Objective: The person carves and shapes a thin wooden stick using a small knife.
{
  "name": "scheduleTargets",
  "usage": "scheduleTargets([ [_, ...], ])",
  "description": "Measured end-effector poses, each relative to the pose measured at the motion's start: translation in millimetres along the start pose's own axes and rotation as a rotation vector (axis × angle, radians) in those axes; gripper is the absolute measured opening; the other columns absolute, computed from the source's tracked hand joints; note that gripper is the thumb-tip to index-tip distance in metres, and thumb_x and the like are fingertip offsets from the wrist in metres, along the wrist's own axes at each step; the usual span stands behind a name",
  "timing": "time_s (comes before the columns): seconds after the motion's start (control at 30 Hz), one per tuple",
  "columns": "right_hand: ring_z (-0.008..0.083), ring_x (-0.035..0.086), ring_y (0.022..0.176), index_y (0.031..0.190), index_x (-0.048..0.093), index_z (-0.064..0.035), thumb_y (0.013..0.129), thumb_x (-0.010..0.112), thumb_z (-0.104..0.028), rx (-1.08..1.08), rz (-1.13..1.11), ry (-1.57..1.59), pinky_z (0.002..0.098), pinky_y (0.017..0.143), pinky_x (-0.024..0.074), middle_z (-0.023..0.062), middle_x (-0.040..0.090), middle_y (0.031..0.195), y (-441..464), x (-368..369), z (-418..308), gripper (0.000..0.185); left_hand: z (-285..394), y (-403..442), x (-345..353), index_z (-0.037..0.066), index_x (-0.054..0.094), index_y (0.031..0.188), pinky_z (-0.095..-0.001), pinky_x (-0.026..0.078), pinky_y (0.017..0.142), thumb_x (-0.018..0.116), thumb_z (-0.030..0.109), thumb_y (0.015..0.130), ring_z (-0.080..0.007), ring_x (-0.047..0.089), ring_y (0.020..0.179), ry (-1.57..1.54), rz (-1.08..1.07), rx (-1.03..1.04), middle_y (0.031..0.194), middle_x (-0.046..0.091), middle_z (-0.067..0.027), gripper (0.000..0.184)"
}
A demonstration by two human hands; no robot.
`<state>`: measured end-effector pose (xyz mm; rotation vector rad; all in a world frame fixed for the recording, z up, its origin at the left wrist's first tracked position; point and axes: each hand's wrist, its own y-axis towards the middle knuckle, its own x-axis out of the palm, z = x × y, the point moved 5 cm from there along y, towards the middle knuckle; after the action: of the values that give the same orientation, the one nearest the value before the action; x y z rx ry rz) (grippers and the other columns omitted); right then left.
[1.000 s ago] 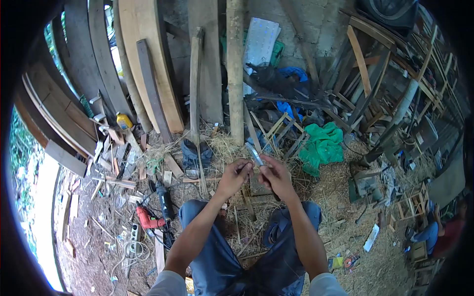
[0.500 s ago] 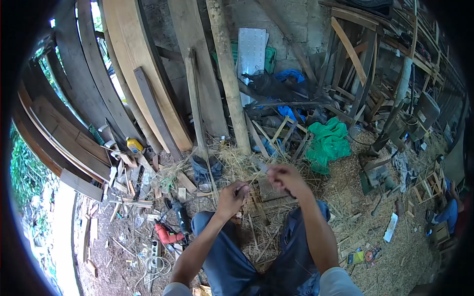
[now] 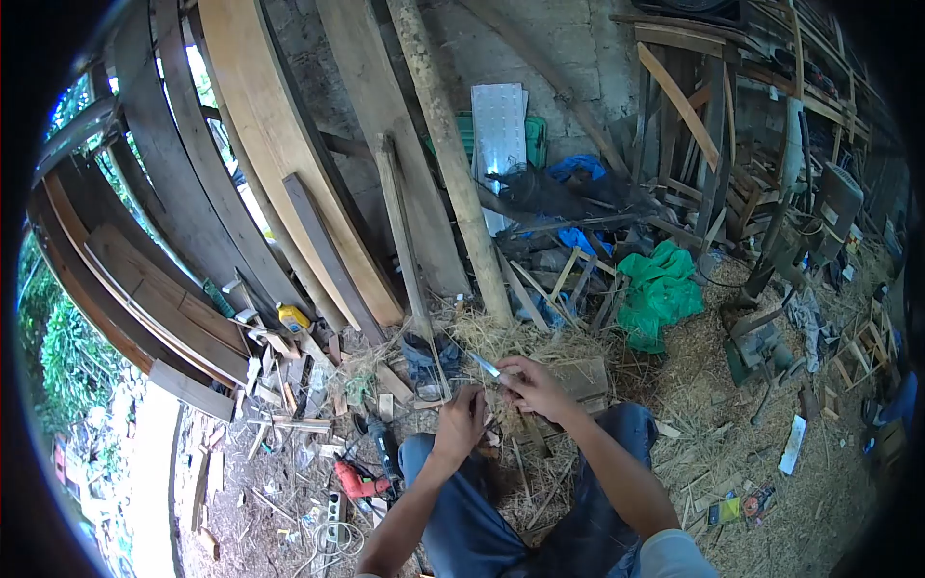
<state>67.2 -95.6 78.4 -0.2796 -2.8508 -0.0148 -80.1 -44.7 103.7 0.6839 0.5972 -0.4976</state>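
My right hand (image 3: pixel 536 387) is closed around a knife, whose bright narrow blade (image 3: pixel 485 365) points up and to the left. My left hand (image 3: pixel 461 424) is just left of it, fingers curled together; whatever they pinch, if anything, is too small to make out. Both hands are above the gap between my knees, close but apart. Beyond them lie dry straw (image 3: pixel 482 330), a dark plastic bag (image 3: pixel 431 362) and a flat wooden block (image 3: pixel 581 378).
Left of my legs lie a red power tool (image 3: pixel 358 480), a dark power tool (image 3: pixel 383 445) and a power strip (image 3: pixel 335 515). Long planks (image 3: pixel 289 144) lean on the wall. A green plastic sheet (image 3: pixel 660 297) and a metal machine (image 3: pixel 761 342) stand right. Wood scraps litter the ground.
The view has shifted, so the surroundings appear lower and further right. My right hand has come down and nearer my left, and the knife blade shows more clearly.
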Motion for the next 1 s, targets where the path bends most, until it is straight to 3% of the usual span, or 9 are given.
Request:
scheduleTargets([
  [0.07,0.0039,0.037,0.049,0.116,0.052,-0.0008,0.096,0.052,-0.016,-0.04,0.038,-0.006,0.0195,0.042,0.0287,0.0034,0.052,0.066,4.8,-3.3,-0.3,0.025,5.5,1.8,-1.7,-0.001,0.055,0.097,-0.0414,0.049,0.061,0.055,0.002,0.087,-0.0385,0.062,0.07,0.024,-0.015,0.025,0.077,0.061,-0.0218,0.011],
  [0.27,0.0034,0.036,0.046,0.11,0.057,-0.0009,0.095,0.053,-0.017,0.008,-0.134,0.016,0.0189,0.041,0.0268,0.0008,0.053,0.067,1.6,3.9,0.8,0.022,18.1,-3.3,-1.7,-0.001,0.053,0.099,-0.0433,0.049,0.06,0.053,0.001,0.087,-0.0388,0.062,0.072,0.079,-0.062,0.109,0.08,0.061,-0.0223,0.012],
  [0.33,0.0027,0.035,0.046,0.104,0.061,0.0012,0.094,0.055,-0.017,0.163,0.006,0.063,0.0184,0.041,0.0258,-0.0001,0.053,0.067,2.4,-16.8,-7.6,0.022,20.5,-6.8,-1.7,-0.001,0.053,0.1,-0.0432,0.049,0.059,0.052,0.0,0.087,-0.0384,0.063,0.072,0.057,-0.075,0.13,0.081,0.062,-0.0221,0.012],
  [0.4,0.0022,0.033,0.046,0.101,0.062,0.0034,0.094,0.055,-0.017,0.152,-0.005,0.122,0.0183,0.041,0.0255,-0.0004,0.052,0.068,-0.3,-29.1,-13.4,0.023,23.1,-9.8,-2.7,-0.001,0.058,0.096,-0.0358,0.049,0.055,0.055,0.002,0.088,-0.0299,0.063,0.06,0.028,0.015,0.172,0.067,0.061,-0.0157,0.009],
  [0.53,0.0025,0.038,0.047,0.107,0.06,0.0016,0.093,0.057,-0.018,0.141,-0.022,0.181,0.0189,0.042,0.0283,0.0008,0.057,0.072,-0.6,-30.1,-7.8,0.025,16.7,-8.9,-1.3,-0.002,0.056,0.098,-0.0381,0.05,0.056,0.052,0.0,0.088,-0.0329,0.064,0.065,-0.024,-0.08,0.007,0.072,0.062,-0.0191,0.011],
  [0.7,0.0038,0.04,0.048,0.1,0.057,0.0014,0.09,0.061,-0.016,0.158,-0.137,0.224,0.019,0.041,0.0295,0.0045,0.059,0.073,-5.3,-9.6,-2.5,0.02,24.8,-4.2,-1.3,-0.001,0.059,0.095,-0.0318,0.048,0.054,0.054,0.002,0.089,-0.023,0.063,0.058,-0.121,-0.058,-0.084,0.066,0.061,-0.0137,0.009],
  [0.83,0.0038,0.041,0.046,0.095,0.059,0.0014,0.089,0.063,-0.015,0.191,-0.148,0.116,0.0198,0.04,0.0302,0.0037,0.059,0.069,-2.5,-16.2,-5.5,0.018,29.4,-9.5,-1.4,-0.001,0.058,0.096,-0.0325,0.048,0.054,0.054,0.002,0.089,-0.0219,0.063,0.058,-0.107,-0.063,-0.044,0.065,0.06,-0.0128,0.009],
  [0.9,0.003,0.039,0.047,0.095,0.059,0.0013,0.091,0.06,-0.014,0.183,-0.123,0.121,0.019,0.04,0.0285,0.0029,0.057,0.069,-3.3,-19.1,-11.6,0.016,27.8,-9.5,0.2,-0.002,0.059,0.094,-0.0283,0.047,0.049,0.054,0.005,0.09,-0.0155,0.061,0.053,-0.104,-0.016,-0.01,0.063,0.061,-0.0087,0.01],
  [1.0,0.0023,0.038,0.047,0.094,0.059,0.0014,0.092,0.058,-0.013,0.175,-0.062,0.087,0.0183,0.04,0.0266,0.0019,0.055,0.068,-0.1,-28.4,-10.7,0.015,32.4,-6.6,1.1,-0.002,0.059,0.094,-0.0274,0.046,0.048,0.054,0.004,0.09,-0.0147,0.06,0.052,-0.094,-0.02,0.017,0.062,0.061,-0.0088,0.009],
])
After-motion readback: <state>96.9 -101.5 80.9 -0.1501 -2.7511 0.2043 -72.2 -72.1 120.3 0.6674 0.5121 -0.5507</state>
